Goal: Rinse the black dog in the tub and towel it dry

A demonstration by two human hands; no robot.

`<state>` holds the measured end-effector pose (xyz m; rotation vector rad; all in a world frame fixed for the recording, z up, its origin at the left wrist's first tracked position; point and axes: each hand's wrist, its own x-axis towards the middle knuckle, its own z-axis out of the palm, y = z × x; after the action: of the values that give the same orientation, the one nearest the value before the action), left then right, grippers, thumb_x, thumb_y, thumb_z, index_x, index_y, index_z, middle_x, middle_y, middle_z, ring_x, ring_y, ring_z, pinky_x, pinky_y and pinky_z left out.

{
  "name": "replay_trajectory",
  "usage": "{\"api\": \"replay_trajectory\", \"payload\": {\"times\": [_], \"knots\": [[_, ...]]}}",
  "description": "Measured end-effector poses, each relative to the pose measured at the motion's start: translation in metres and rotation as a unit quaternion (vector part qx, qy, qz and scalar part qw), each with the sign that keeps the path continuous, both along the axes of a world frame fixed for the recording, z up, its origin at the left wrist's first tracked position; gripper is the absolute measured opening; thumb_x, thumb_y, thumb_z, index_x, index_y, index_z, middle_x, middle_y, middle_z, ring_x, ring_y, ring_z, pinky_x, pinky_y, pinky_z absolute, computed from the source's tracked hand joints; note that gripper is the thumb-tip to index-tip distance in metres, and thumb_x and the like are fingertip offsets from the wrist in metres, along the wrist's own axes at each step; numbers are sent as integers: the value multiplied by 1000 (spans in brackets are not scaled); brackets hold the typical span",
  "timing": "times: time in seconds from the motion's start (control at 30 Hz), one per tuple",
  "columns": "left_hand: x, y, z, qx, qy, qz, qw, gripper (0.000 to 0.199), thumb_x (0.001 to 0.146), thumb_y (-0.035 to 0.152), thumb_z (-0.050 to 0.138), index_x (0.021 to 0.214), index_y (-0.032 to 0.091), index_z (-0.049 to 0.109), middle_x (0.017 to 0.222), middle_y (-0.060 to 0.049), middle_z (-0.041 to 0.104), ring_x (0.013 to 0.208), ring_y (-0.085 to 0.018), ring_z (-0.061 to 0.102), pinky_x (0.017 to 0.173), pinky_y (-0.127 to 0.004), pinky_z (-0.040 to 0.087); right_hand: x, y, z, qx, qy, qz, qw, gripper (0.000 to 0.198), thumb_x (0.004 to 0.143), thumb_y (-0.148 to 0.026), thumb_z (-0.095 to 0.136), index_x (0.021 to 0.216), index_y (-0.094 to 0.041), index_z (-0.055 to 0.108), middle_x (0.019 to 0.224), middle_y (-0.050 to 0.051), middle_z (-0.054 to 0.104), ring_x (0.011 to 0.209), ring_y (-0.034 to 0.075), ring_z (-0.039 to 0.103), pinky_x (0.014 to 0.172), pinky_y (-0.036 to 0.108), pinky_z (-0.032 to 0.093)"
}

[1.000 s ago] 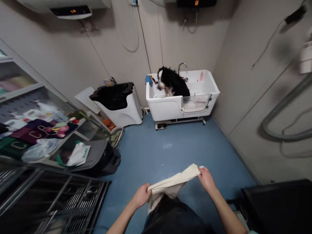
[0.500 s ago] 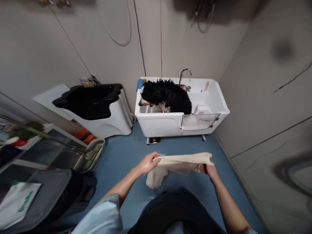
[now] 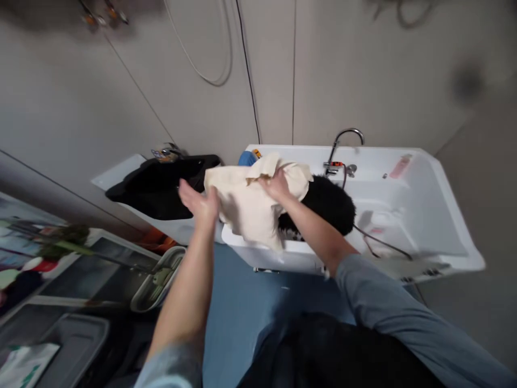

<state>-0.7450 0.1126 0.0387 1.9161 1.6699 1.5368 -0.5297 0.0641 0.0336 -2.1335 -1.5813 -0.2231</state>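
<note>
A cream towel (image 3: 254, 210) lies draped over the head and front of a wet black dog (image 3: 331, 202) in a white bathtub (image 3: 452, 215). The dog's head is hidden beneath the cloth. My left hand (image 3: 200, 203) is at the towel's left edge, fingers stretched out and thumb apart, beside the cloth. On top of the towel, over the dog, my right hand (image 3: 278, 188) grips a fold, its fingertips partly hidden in the cloth.
A chrome faucet (image 3: 347, 131) rises at the tub's back rim, with a dark hose (image 3: 383, 242) inside. To the left stands a black basin (image 3: 161, 188). A grey-lidded bin (image 3: 76, 339) and shelving (image 3: 105, 264) line the left side.
I have come closer to the tub. The towel, stretched between both hands before, now covers the dog's head. My left hand has released it and opened.
</note>
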Motion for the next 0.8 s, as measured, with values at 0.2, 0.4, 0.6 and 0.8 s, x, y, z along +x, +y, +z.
{"api": "replay_trajectory", "payload": {"times": [0.2, 0.4, 0.6, 0.8], "knots": [[70, 61, -88, -40, 168, -12, 985, 52, 93, 39, 56, 134, 10, 69, 153, -28, 51, 142, -44, 48, 117, -64, 34, 16, 83, -41, -114, 19, 119, 986, 58, 105, -58, 45, 143, -18, 63, 127, 16, 75, 122, 32, 66, 110, 44, 42], [142, 70, -46, 13, 360, -117, 926, 54, 99, 52, 47, 128, 14, 72, 133, -24, 66, 128, -42, 54, 112, -62, 33, 103, 58, -38, -66, 25, 33, 997, 67, 103, -58, 52, 154, -15, 55, 142, 18, 66, 136, 33, 55, 120, 46, 34], [228, 24, -31, 8, 406, -174, 897, 63, 98, 59, 46, 128, 9, 70, 124, -26, 68, 123, -44, 55, 110, -64, 33, 185, 22, -61, -51, 104, 33, 993, 68, 100, -53, 56, 156, -15, 52, 142, 17, 65, 138, 32, 55, 118, 43, 39], [318, -6, -57, -52, 394, -186, 899, 70, 98, 54, 52, 149, 7, 56, 155, -27, 49, 145, -50, 40, 119, -71, 22, 254, 6, -111, -62, 168, 51, 983, 67, 102, -46, 52, 160, -12, 46, 158, 21, 51, 152, 34, 40, 127, 50, 30]]}}
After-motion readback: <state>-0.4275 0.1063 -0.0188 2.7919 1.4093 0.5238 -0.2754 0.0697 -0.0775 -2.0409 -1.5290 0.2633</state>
